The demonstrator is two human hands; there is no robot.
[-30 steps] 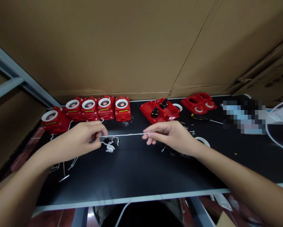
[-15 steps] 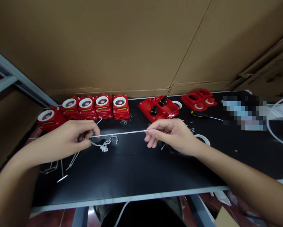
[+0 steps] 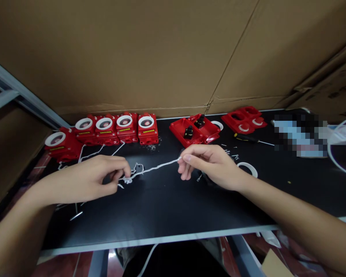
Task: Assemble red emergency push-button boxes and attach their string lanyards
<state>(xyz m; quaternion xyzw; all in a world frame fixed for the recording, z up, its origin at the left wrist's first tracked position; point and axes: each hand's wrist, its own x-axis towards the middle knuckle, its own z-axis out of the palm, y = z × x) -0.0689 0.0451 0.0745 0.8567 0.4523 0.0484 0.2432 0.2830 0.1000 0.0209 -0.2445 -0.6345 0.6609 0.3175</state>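
A white cord (image 3: 158, 167) runs between my two hands above the black tabletop, slightly slack. My right hand (image 3: 209, 163) pinches its right end between thumb and forefinger, the other fingers curled. My left hand (image 3: 96, 179) curls its fingers around the cord's left part; the exact contact is partly hidden. Right by my left fingertips lies a small tangle of white cord (image 3: 127, 180). Behind that hand stand several red boxes with white round rims, among them one red box (image 3: 147, 132). White cords trail from the bases of some of them.
Opened red housings (image 3: 184, 130) with black switch parts lie at the back, near red covers (image 3: 243, 120). A screwdriver (image 3: 248, 139), loose screws (image 3: 235, 157) and a white ring (image 3: 249, 169) lie to the right. A T-handled tool (image 3: 76, 216) is at the left front. Cardboard (image 3: 138, 54) rises behind.
My left hand has moved a little right and toward me, and the cord has gone from taut to slightly slack. My right hand has stayed nearly still, keeping its pinch.
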